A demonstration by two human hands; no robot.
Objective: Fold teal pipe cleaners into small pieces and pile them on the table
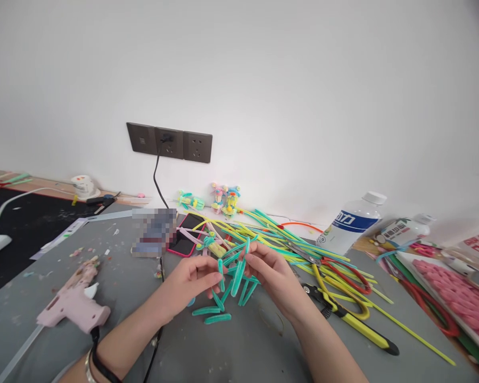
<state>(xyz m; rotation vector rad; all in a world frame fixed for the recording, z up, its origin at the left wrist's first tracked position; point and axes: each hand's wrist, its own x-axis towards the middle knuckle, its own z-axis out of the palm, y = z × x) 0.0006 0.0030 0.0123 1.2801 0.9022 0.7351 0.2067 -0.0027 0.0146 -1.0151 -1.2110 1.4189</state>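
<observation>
My left hand (pixel 197 282) pinches a short folded teal pipe-cleaner piece (pixel 221 274) between thumb and fingers. Close beside it on the right, my right hand (pixel 265 268) grips a longer teal loop (pixel 238 277) that stands nearly upright. The two pieces are near each other; whether they touch is hard to tell. Below and behind the hands lie several more folded teal pieces (pixel 217 318) on the grey table mat (pixel 191 351). A small pipe-cleaner figure (pixel 212 244) lies just beyond my fingers.
A pink glue gun (pixel 77 308) lies at the left. Loose yellow and green pipe cleaners (pixel 271 229), scissors (pixel 345 274) and yellow-handled pliers (pixel 359 327) lie to the right. Behind are a phone (pixel 187 234), small figures (pixel 225 199) and a bottle (pixel 349 223). A black cable (pixel 155 351) runs past my left forearm.
</observation>
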